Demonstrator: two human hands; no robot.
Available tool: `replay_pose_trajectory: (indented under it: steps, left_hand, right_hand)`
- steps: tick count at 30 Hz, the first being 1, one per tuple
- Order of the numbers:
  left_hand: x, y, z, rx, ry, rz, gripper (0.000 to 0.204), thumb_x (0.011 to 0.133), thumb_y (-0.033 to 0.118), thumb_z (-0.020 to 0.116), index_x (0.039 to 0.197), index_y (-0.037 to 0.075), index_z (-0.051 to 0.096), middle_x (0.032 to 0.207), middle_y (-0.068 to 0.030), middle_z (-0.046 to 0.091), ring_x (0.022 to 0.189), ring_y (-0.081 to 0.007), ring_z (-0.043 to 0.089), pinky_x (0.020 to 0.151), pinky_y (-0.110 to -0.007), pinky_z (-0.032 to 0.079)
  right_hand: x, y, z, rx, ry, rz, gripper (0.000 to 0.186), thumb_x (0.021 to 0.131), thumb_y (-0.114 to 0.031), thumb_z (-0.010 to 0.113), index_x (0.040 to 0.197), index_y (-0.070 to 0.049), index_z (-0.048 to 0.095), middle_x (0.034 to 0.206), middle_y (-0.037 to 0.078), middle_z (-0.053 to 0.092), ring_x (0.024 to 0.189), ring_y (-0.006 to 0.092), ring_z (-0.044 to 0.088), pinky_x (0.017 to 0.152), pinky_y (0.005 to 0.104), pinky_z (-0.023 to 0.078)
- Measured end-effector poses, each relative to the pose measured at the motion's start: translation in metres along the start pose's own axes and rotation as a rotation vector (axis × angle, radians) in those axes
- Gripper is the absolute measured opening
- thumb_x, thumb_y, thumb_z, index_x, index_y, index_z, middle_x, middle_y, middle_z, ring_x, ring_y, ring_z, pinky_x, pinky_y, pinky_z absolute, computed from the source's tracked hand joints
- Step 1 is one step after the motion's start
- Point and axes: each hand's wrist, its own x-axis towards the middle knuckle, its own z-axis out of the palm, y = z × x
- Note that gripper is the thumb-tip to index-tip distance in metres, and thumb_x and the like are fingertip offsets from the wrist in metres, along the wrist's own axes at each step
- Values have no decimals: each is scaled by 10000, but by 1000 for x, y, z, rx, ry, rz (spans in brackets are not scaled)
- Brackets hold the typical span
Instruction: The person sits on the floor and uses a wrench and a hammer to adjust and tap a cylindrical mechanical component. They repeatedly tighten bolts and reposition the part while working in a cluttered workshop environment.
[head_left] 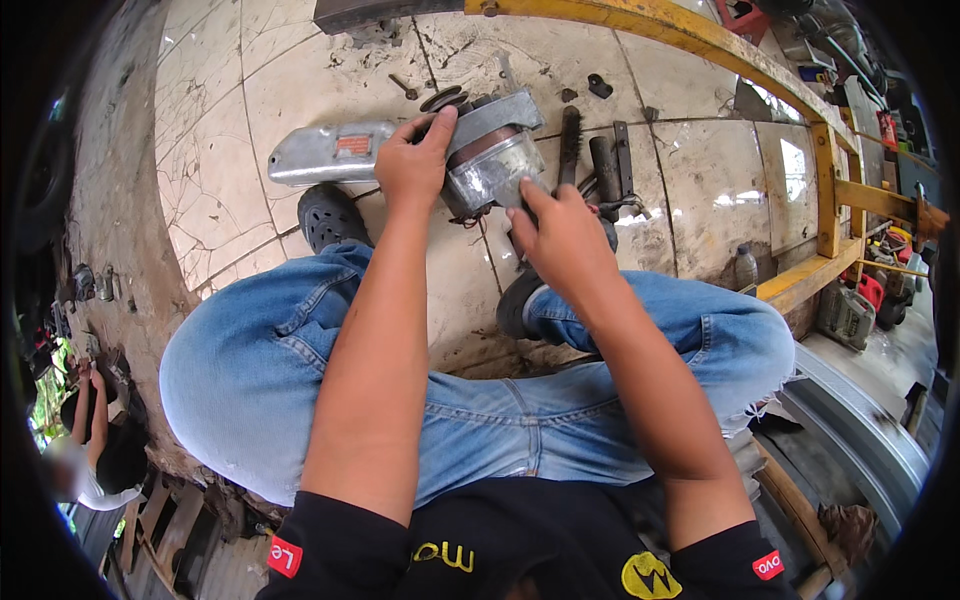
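Observation:
A silver, drum-shaped alternator (497, 170) with a rusty brown band and a flat grey bracket is held up above the tiles between my feet. My left hand (413, 165) is closed on its left side, thumb along the top edge. At its lower right, my right hand (562, 235) has its fingers bent in a grip, the index finger against the housing. A small grey piece shows by those fingers; what it is I cannot make out. Short wires hang under the alternator. Behind it lies a dark round pulley-like part (444, 98).
A long silver metal cover (330, 153) lies left of my hands. Right of them are a brush (570, 140), a dark tube (604, 165) and a flat bar (623, 158). A bolt (404, 87) lies farther back. A yellow metal frame (826, 190) bounds the right side. Another person crouches far left.

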Motion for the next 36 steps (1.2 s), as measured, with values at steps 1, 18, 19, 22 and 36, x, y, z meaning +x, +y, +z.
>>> replay_pose_trajectory:
  steps: [1,18,19,22,36]
  left_hand:
    - [0,0,-2,2,-1,-1,533,780,537,793,972,40,773,861,-99,740,814,-184,670,774,-311,514]
    - [-4,5,-5,-42,-35,-8,507,783,504,791,969,32,770,894,-128,746,823,-206,695,783,-314,527]
    - [-4,5,-6,-31,-31,-8,514,781,508,791,972,31,769,896,-132,746,829,-211,698,786,-316,527]
    - [-3,5,-5,-47,-36,-30,534,776,518,791,983,27,766,907,-144,745,853,-236,703,798,-325,529]
    - [0,0,-1,-118,-39,-25,517,771,507,797,967,30,768,869,-135,742,814,-235,695,768,-330,529]
  right_hand:
    - [-4,0,0,-12,-17,0,397,942,-269,606,1260,-33,616,983,297,602,861,458,651,769,502,536]
    - [15,-7,0,-116,26,-90,392,944,-280,606,1251,-38,628,975,287,595,837,456,651,739,492,539]
    - [9,-8,1,-114,15,-68,390,944,-280,606,1249,-38,629,976,287,596,835,458,651,741,492,538]
    - [4,-9,2,-109,5,-34,392,942,-284,610,1245,-37,631,966,292,597,828,462,651,747,502,537]
    - [30,-15,-7,-163,-20,-72,420,942,-303,600,1270,-41,621,964,294,596,825,470,655,749,508,544]
